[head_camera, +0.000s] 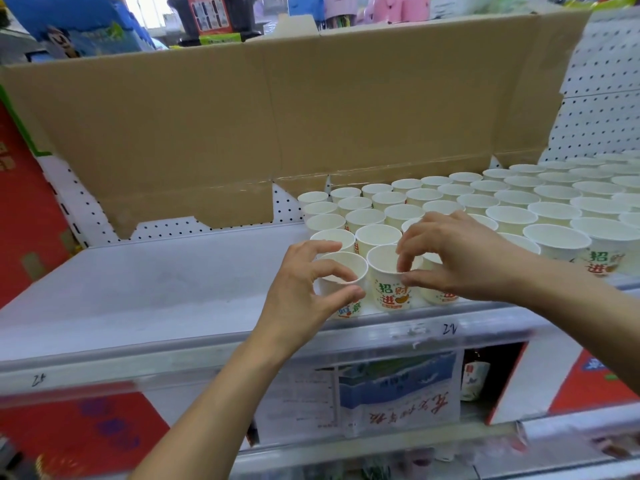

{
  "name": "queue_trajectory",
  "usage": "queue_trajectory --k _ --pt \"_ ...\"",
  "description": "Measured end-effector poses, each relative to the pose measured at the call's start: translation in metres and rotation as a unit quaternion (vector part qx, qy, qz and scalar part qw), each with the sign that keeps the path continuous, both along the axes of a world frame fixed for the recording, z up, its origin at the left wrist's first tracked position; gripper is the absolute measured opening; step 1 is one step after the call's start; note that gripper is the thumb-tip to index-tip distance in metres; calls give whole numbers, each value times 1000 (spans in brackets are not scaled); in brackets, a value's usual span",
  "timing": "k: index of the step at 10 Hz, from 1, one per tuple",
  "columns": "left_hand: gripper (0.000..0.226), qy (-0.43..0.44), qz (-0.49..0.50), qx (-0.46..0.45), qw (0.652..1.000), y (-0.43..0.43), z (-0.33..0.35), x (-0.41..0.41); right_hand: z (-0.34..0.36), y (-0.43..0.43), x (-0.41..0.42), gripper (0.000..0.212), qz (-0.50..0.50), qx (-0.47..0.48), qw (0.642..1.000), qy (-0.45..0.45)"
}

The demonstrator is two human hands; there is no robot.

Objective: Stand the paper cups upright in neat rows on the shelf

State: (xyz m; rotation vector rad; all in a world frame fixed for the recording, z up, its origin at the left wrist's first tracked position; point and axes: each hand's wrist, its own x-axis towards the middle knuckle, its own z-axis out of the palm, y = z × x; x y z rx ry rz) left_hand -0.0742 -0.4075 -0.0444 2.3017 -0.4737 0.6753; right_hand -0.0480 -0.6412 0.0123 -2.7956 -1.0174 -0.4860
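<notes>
Paper cups point(502, 209) stand in rows on the right of a white shelf point(138, 289) backed by cardboard point(207, 133) and pegboard point(606, 98); left hand point(304, 289) grips the endmost cup point(341, 268), right hand point(460, 258) pinches the next cup point(388, 292) by its rim.

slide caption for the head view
Left hand grips one paper cup, right hand pinches the next cup, beside upright rows on a white shelf.

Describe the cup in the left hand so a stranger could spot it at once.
On the white shelf backed by a cardboard sheet, paper cups fill the right half. Follow the front row to its left end. That end cup is the only front-row one with bare shelf on its left, and the left hand grips it.
</notes>
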Motion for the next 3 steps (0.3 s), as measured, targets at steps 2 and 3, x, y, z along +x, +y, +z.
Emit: queue_trajectory --k 2,3 --pt "42 5 9 17 1000 -2 4 -8 1 3 -10 35 -7 23 999 26" --pt "57 -31 45 23 998 -5 3 -21 0 9 -23 44 -16 50 998 22"
